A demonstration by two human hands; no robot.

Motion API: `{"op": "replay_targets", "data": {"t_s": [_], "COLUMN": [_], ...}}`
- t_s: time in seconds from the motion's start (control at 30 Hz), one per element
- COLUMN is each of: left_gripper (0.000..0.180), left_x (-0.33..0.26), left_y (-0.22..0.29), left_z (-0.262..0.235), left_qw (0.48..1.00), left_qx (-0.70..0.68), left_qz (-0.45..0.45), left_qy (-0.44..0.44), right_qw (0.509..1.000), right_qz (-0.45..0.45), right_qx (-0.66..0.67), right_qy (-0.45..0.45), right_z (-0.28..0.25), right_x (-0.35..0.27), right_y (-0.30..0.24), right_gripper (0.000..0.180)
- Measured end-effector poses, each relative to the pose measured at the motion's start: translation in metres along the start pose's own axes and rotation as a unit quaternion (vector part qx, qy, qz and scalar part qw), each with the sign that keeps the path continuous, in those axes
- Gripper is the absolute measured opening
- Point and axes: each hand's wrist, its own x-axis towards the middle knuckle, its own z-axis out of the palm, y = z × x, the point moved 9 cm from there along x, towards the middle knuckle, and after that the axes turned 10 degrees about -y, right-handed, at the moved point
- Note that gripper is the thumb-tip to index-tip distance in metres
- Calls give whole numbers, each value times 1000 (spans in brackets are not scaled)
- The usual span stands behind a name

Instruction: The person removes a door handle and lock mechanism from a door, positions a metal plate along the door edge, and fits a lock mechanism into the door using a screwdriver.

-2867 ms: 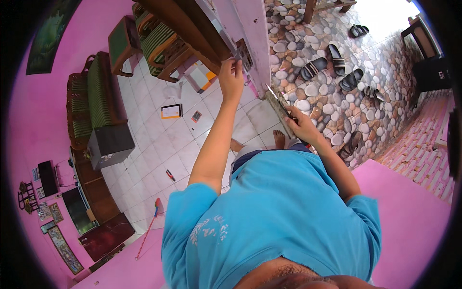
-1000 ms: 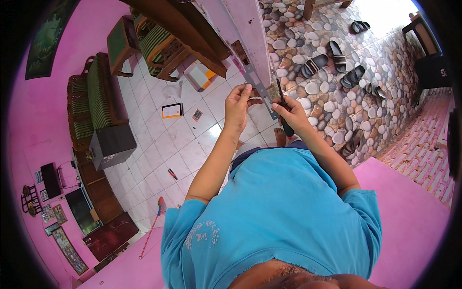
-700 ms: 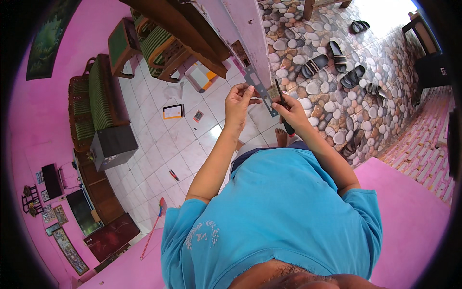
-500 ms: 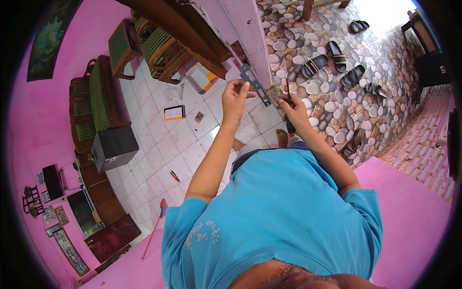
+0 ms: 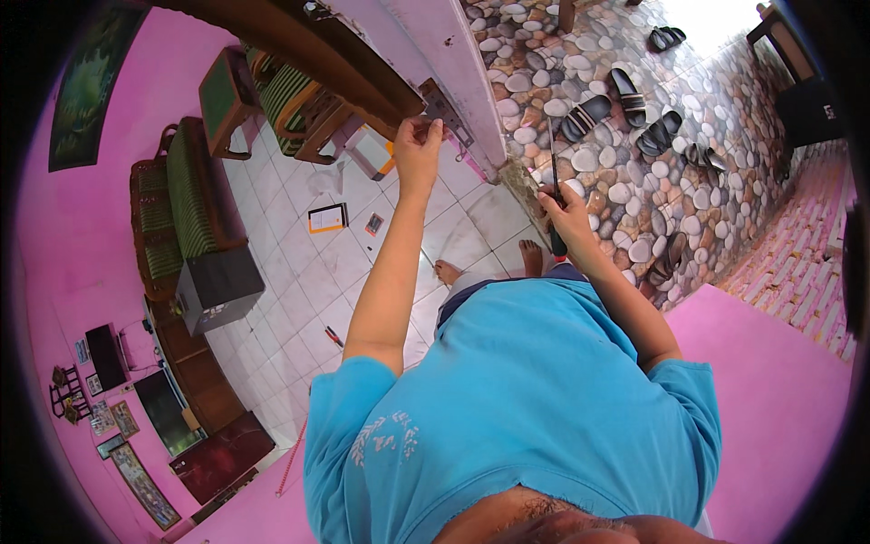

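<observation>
My left hand (image 5: 418,159) is raised at the door frame (image 5: 453,54), thumb and fingers pinched together at the edge of a slim grey metal lock plate (image 5: 458,131). The plate lies along the frame's lower part; my fingers hide some of it. Lower and to the right, my right hand (image 5: 565,216) grips a screwdriver (image 5: 555,163). Its long thin shaft points up and away, and its dark handle with a red end extends below the hand. The screwdriver's tip is apart from the plate.
A brown wooden door (image 5: 335,63) stands beside the frame. On the tiles are a small box (image 5: 328,218), a small card-like packet (image 5: 374,224) and red-handled pliers (image 5: 334,336). Several sandals (image 5: 587,118) lie on the pebble-patterned floor. A green striped sofa (image 5: 198,181) stands left.
My left hand has moved up and left, and the lock plate has gone from between the hands to the frame. My right hand with the screwdriver has shifted slightly right and down.
</observation>
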Motion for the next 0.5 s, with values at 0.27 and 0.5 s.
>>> {"op": "replay_targets", "data": {"t_s": [0.27, 0.5], "left_gripper": [19, 21], "left_x": [8, 13], "left_y": [5, 0], "left_z": [-1, -12], "left_qw": [999, 991], "left_qx": [22, 113], "left_qz": [-3, -5], "left_qy": [26, 73], "right_qw": [1000, 1000], "right_qz": [-6, 1], "right_qx": [0, 2], "right_qy": [-2, -3], "right_z": [-1, 3], "right_x": [0, 1], "right_y": [0, 0], "right_gripper": [20, 20]}}
